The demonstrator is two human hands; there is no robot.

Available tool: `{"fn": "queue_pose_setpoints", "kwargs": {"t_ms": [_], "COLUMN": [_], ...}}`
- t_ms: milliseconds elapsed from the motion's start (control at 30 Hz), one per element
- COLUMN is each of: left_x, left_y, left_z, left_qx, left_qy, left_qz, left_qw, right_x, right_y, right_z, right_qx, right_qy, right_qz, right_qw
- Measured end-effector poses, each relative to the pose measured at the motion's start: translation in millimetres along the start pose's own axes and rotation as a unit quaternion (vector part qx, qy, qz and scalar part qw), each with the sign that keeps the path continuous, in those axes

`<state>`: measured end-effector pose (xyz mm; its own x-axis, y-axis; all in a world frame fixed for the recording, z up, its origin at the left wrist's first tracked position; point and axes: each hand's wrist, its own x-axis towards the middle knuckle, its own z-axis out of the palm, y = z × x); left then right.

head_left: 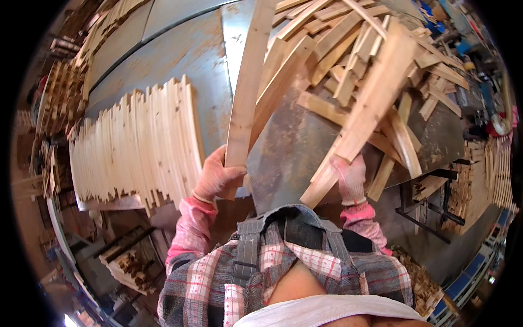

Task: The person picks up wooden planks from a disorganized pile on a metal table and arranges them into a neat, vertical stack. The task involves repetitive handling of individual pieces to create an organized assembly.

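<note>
My left hand, in a pale pink work glove, is closed round the near end of a long wooden board that points away from me over the metal table. Further boards lie just right of that one. My right hand, gloved alike, grips the near part of a wide pale board, which slants up to the right across a loose heap. Another board end shows beneath it, near my fingers. To the left of my left hand, a row of narrow wooden strips lies side by side with uneven ends.
A jumbled heap of wooden pieces covers the table's far right. The metal table carries scattered sawdust. Stacked wood stands at the far left. Beside the table at right are a black metal frame and more stacked wood.
</note>
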<state>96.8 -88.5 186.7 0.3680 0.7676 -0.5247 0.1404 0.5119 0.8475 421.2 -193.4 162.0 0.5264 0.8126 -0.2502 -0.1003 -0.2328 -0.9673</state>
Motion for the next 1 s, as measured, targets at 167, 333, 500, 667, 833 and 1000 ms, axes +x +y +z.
{"fn": "queue_pose_setpoints", "kwargs": {"t_ms": [167,333,500,667,833,1000], "left_x": [-32,-17,-4,55,100,122], "left_y": [-63,-101,-127,-89,-37,-44], "left_z": [28,63,55,52,70,59], "left_qx": [0.233,0.453,0.334,0.312,0.376,0.414], "left_qy": [0.2,0.111,0.153,0.175,0.222,0.231], "left_qz": [-0.038,-0.111,0.02,0.044,-0.062,-0.081], "left_qw": [0.951,0.877,0.93,0.933,0.898,0.877], "right_x": [38,30,28,62,58,84], "right_y": [43,70,53,88,54,69], "right_z": [86,140,118,104,124,113], "right_qx": [-0.263,-0.574,-0.494,-0.436,-0.501,-0.319], "right_qy": [-0.075,-0.17,-0.261,-0.284,-0.326,-0.375], "right_qz": [0.053,0.074,0.035,0.001,0.005,0.085], "right_qw": [0.96,0.798,0.829,0.854,0.802,0.866]}}
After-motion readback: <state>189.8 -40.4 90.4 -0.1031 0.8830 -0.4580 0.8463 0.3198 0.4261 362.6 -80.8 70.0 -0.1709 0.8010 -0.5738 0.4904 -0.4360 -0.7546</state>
